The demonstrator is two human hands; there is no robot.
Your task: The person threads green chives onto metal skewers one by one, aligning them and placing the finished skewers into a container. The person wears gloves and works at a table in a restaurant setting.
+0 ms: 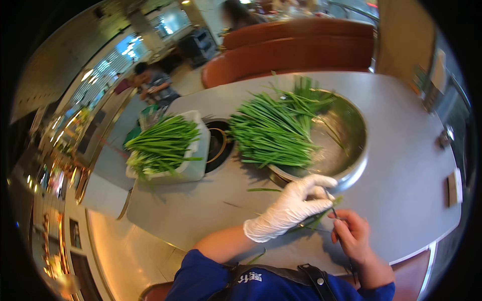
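Note:
My left hand (292, 209), in a white disposable glove, is in front of a round steel basin (356, 150). Its thumb and fingers pinch the upper end of a thin dark strand (334, 213). Bare, my right hand (353, 233) grips the same strand lower down; what it is made of is unclear. A bit of green leaf (337, 201) shows by the left fingertips, and more leaves lie partly hidden under that hand. Long garlic chives (275, 131) are heaped over the basin's left side. Another bunch of chives (165, 139) fills a white plastic tub (197, 165) on the left.
The grey table (399, 150) has a black round recessed hob (216, 145) between tub and basin. Loose leaf scraps (263, 189) lie near the left hand. A small box (454, 188) stands at the right edge. Beyond are a red-brown bench (297, 49) and a seated person (158, 84).

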